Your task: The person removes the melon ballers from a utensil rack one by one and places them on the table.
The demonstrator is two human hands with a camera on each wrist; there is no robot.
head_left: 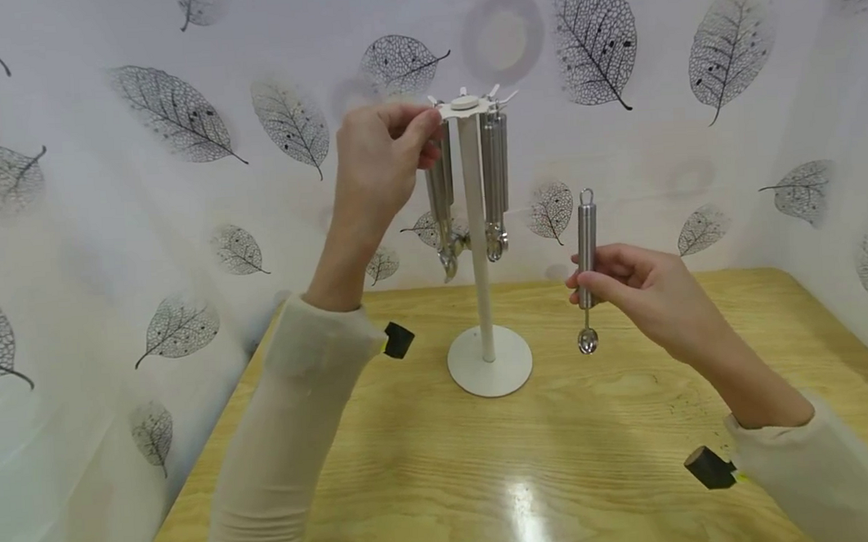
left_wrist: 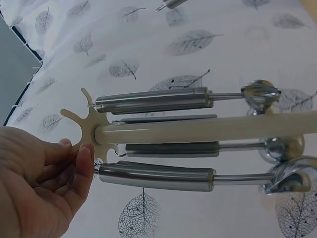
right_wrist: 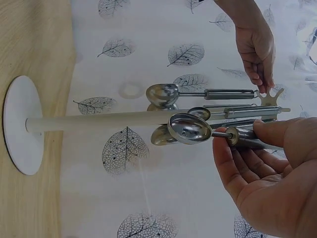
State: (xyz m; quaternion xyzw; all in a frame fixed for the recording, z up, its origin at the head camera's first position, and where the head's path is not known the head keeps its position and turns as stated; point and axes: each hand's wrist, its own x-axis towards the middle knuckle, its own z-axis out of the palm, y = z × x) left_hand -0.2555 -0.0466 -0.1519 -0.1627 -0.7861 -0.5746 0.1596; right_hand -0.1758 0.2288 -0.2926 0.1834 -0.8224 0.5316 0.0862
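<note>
Nearest the camera, at the bottom of the head view, come the two pale sleeves (head_left: 267, 468), with the wooden table (head_left: 430, 484) between and beyond them. On the table stands a white rack (head_left: 477, 277) with a round foot, and behind it hangs a leaf-printed sheet (head_left: 619, 155).

The left hand (head_left: 382, 155) is up at the near left edge of the rack's top (head_left: 462, 106), thumb and finger pinching at one of its prongs; whether a handle ring is caught there too, I cannot tell. Several metal utensils (head_left: 496, 165) hang from the top, bowls down, on both sides of the post.

The right hand (head_left: 645, 293) pinches a spoon (head_left: 586, 230) by its handle, thumb against the fingers. The spoon is to the right of the rack and apart from it, close to upright, ring up and bowl down, the ring left free.

The step in hand looks like steadying the rack's top while the spoon is brought to it or taken away. If it is to be hung, the next move calls for raising it leftward and slipping its ring over a bare prong (left_wrist: 71, 116), without knocking its neighbours.
</note>
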